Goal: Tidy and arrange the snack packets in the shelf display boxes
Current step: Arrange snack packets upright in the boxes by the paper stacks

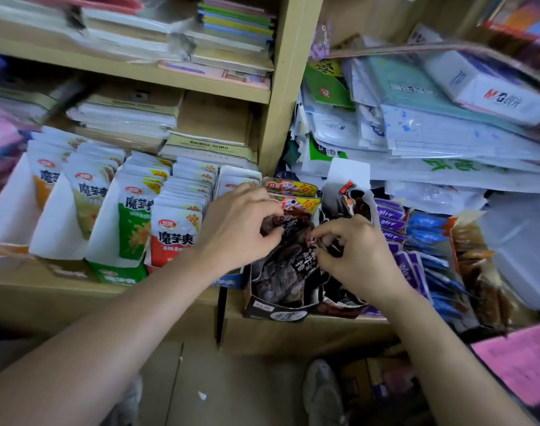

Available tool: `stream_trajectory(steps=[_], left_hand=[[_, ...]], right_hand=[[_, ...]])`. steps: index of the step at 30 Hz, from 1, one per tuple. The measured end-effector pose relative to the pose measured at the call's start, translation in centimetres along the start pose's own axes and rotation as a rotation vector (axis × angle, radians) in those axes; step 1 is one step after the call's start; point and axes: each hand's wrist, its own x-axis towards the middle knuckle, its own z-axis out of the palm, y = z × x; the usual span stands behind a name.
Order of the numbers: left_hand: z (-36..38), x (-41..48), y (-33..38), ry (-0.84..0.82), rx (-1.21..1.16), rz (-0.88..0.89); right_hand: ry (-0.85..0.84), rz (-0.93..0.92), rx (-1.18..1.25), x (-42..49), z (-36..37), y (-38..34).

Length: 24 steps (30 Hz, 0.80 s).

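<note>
A dark display box (274, 312) on the lower shelf holds several dark brown snack packets (288, 269) with white lettering. My left hand (234, 229) reaches in from the left and pinches the upper edge of one dark packet. My right hand (357, 253) comes in from the right, fingers curled, pinching another dark packet in the same box. Behind them stand red-and-yellow packets (293, 189). To the left, white display boxes hold rows of white packets with orange, green and red fronts (173, 238).
Purple packets (394, 222) and blue packets (428, 229) fill boxes to the right, with brown snacks (477, 272) beyond. Stacked notebooks (130, 115) and plastic-wrapped stationery (431, 124) crowd the shelves above. A wooden upright (281, 87) divides the shelf bays. My shoe (322, 392) shows on the floor.
</note>
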Motion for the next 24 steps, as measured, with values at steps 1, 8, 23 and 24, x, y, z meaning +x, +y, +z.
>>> stream_trajectory(steps=[1, 8, 23, 24], left_hand=[[0.0, -0.2, 0.3, -0.037, 0.011, -0.006], [0.1, -0.1, 2.2, -0.287, 0.254, -0.065], [-1.9, 0.1, 1.0, -0.105, -0.57, -0.41], [-2.2, 0.1, 1.0, -0.081, -0.614, -0.417]], right_hand=[[0.032, 0.027, 0.054, -0.1, -0.1, 0.0], [0.149, 0.152, 0.23, -0.6, -0.2, 0.0], [0.111, 0.263, 0.363, 0.3, 0.6, 0.9], [0.113, 0.26, 0.357, 0.3, 0.6, 0.9]])
